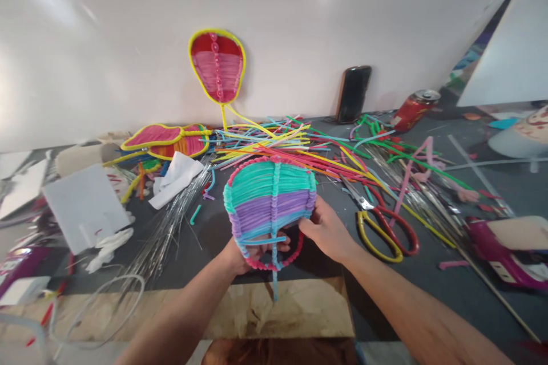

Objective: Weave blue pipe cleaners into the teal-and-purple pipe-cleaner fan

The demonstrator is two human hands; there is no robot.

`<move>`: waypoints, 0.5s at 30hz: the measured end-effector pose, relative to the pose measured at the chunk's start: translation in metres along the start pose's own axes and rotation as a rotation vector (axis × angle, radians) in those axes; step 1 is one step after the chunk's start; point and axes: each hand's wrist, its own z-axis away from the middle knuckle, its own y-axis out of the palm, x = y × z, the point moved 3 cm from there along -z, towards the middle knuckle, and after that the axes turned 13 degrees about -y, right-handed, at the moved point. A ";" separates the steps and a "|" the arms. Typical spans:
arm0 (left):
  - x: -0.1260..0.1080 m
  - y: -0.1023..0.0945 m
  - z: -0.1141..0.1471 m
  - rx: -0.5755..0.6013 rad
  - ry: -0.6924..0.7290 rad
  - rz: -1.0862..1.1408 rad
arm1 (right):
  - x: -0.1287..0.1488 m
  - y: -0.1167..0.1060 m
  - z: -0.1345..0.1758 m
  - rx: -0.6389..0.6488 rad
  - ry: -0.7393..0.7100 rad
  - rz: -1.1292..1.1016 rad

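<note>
Between both hands, above the table's front part, is a rounded pipe-cleaner panel [252,205]. Its rows run teal, then purple, then light blue, inside a pink, teal and purple rim with a central light-blue stem. Near the bottom the frame is unfilled, and a light-blue pipe cleaner end [269,239] sticks out there. My right hand [323,225] pinches the panel's right edge, thumb in front. Behind the lower left part, my left hand [248,254] grips the panel, with its fingers partly hidden by it.
Loose colored pipe cleaners [274,140] lie behind the panel. Scissors [377,222] with yellow and red handles rest at right. A phone [354,94], a red can [415,109] and a finished pink panel [217,68] stand along the wall. Thin wires [166,239] and white paper [83,208] are left.
</note>
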 end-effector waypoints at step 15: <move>-0.032 0.017 0.020 -0.006 0.320 0.145 | 0.009 -0.016 -0.003 -0.004 0.108 -0.108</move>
